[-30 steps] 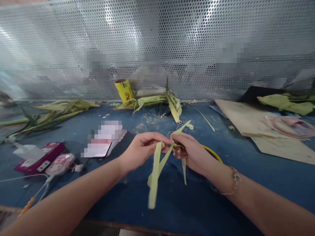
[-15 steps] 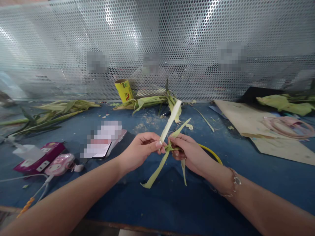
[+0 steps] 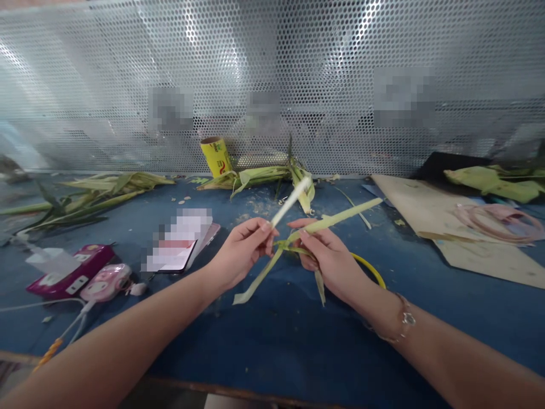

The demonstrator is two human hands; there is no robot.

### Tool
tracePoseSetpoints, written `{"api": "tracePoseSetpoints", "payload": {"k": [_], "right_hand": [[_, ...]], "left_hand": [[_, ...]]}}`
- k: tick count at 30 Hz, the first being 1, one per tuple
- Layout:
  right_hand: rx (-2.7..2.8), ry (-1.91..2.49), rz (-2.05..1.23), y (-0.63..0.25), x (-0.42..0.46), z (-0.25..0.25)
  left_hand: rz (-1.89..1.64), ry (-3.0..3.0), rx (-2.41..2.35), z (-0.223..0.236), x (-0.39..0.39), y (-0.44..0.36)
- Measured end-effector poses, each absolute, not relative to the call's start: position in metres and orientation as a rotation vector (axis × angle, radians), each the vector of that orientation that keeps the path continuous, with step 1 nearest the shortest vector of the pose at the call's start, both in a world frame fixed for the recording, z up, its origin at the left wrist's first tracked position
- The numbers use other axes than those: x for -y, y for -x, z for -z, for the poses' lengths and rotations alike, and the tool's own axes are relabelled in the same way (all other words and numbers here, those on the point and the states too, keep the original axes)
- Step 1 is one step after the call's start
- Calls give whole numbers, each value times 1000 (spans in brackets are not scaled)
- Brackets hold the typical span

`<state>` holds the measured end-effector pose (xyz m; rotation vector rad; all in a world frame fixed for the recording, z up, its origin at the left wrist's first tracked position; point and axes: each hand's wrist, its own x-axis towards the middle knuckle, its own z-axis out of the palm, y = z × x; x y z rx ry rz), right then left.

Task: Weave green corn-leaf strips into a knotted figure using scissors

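Observation:
Over the middle of the blue table (image 3: 272,341), my left hand (image 3: 242,250) pinches a pale strip of corn husk (image 3: 290,200) that points up and away. My right hand (image 3: 326,253) is closed on a knotted cluster of green husk strips (image 3: 281,245) between the two hands. One strip of it sticks out to the upper right past my right thumb, one hangs toward the lower left, and a short end droops below my right fingers. Part of the cluster is hidden by my fingers. A yellow loop (image 3: 369,270) lies partly behind my right hand.
Corn husks (image 3: 255,177) lie at the back beside a yellow tube (image 3: 216,156), with more husks (image 3: 97,193) on the left. A phone (image 3: 176,244), purple power strip (image 3: 72,272) and pink case (image 3: 106,282) sit left. Cardboard (image 3: 409,204) lies right. A perforated metal screen (image 3: 298,68) closes the back.
My left hand has drawn slightly left and up with its pale strip. The upper strip at my right hand now leans further right, and the lower strip's end has risen a little leftward.

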<state>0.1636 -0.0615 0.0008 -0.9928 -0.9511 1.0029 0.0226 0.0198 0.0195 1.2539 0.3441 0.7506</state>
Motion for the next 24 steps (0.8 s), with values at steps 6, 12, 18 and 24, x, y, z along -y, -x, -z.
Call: {"api": "tracePoseSetpoints", "payload": {"k": [6, 12, 18, 24], "right_hand": [[914, 977, -966, -164, 62, 0], [866, 933, -928, -165, 63, 0], [744, 873, -938, -164, 62, -3], [692, 837, -932, -170, 59, -4]], "left_hand": [[-763, -989, -332, -23, -23, -23], [-767, -968, -293, -25, -20, -20], [-723, -1099, -240, -17, -26, -20], [-505, -1207, -445, -14, -32, -20]]}}
